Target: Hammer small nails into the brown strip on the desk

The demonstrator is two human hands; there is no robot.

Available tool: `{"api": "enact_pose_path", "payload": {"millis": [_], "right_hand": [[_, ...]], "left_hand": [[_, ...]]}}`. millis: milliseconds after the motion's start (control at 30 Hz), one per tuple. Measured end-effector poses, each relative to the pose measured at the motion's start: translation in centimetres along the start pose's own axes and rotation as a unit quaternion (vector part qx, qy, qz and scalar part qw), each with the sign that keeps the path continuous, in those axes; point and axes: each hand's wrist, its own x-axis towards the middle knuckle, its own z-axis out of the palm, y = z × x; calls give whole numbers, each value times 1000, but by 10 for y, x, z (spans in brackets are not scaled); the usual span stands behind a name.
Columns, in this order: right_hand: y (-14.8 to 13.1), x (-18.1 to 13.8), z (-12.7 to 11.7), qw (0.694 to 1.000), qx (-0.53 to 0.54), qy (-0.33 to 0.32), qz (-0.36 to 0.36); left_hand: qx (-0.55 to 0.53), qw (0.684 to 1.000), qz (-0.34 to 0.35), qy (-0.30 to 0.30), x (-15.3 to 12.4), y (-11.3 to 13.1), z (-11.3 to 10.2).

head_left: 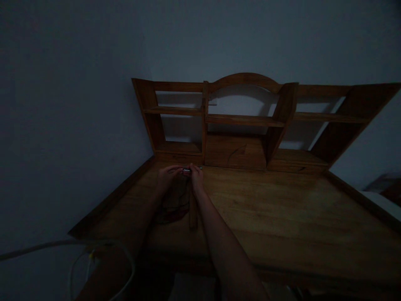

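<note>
Both hands meet over the left part of the wooden desk, close to its back shelf. My left hand (167, 176) and my right hand (196, 177) are closed around a small shiny metal object (186, 170), whose kind I cannot make out in the dim light. Beneath the hands, a dark crumpled thing (172, 214), perhaps cloth, lies on the desktop. Beside it, under my right wrist, is a narrow wooden strip (193, 213) pointing towards me. My forearms hide part of the desk.
A wooden shelf unit (244, 121) with open compartments and low drawers stands along the back of the desk (266, 205). Walls rise behind and at the left. A pale cable (62, 243) loops across the lower left. Raised wooden edging (360, 200) borders the right side.
</note>
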Motion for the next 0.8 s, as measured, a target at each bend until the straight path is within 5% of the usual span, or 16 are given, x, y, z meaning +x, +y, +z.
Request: {"api": "enact_pose_path", "payload": {"millis": [633,800], "right_hand": [[-9,0,3,993,84,-3,84],[-10,-2,2,990,104,-1,98]], "left_hand": [[-24,998,-47,30,0,-1,2],[-42,998,-34,-10,-4,8,5]]}}
